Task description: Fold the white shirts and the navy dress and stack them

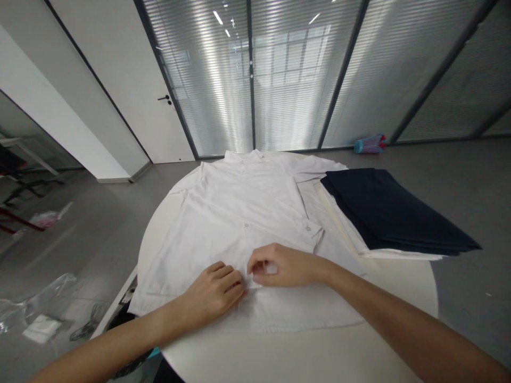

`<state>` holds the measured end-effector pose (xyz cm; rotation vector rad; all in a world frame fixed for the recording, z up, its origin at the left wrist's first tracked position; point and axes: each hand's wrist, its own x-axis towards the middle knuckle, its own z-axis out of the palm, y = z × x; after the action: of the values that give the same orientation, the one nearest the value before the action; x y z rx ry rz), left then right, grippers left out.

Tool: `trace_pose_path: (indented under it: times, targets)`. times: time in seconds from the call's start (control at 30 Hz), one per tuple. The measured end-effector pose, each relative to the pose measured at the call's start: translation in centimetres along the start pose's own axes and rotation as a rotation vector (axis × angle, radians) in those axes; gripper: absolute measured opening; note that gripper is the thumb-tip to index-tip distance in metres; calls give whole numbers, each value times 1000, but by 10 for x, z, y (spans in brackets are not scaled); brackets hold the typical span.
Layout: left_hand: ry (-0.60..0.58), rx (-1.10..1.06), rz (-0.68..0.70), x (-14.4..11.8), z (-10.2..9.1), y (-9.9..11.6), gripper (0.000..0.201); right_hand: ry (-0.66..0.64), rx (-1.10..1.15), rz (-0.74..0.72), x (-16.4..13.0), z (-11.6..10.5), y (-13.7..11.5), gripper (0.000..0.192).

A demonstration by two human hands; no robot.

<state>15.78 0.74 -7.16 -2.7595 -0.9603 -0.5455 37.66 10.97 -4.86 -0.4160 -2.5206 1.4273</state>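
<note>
A white short-sleeved shirt [223, 207] lies spread on a round table, its collar towards the far edge and its hem towards me. Small round snap fasteners show on its front, and one front panel is folded back on the right. My left hand [217, 290] rests low on the shirt front, fingers curled closed at the opening edge. Right beside it, my right hand [279, 264] is bent in a pinch at the same edge, thumb and fingertips closed on the cloth. The exact bit of fabric between the fingertips is hidden.
Folded dark navy cloth [395, 213] lies on white folded cloth [407, 254] at the table's right side. The white table [303, 356] has a rounded rim. Plastic wrapping [40, 298] and a cable [84, 324] lie on the floor at left; a blue-and-pink container [369, 144] lies by the glass wall.
</note>
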Motion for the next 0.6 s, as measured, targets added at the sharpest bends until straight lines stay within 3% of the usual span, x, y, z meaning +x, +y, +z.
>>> trace_pose_path:
  times: [0.07, 0.1, 0.2, 0.27, 0.33, 0.43, 0.6]
  targets:
    - [21, -95, 14, 2, -7, -1, 25, -100, 3, -18, 1, 1, 0, 15]
    - [33, -140, -1, 3, -11, -2, 23, -89, -23, -25, 1, 1, 1, 17]
    - [9, -185, -97, 4, -16, -6, 16, 91, -271, -11, 2, -2, 2, 19]
    - [-75, -175, -126, 4, -13, -7, 14, 118, -469, 16, 2, -3, 4, 17]
    - [-145, -169, -113, 3, -7, -7, 14, 40, -563, 19, 2, -2, 4, 19]
    - [-158, -177, -104, 1, 0, -5, 14, -87, -563, -15, 2, 4, 1, 16]
    - [-140, -168, -94, -1, 4, -2, 17, -144, -583, -42, 3, 13, -5, 13]
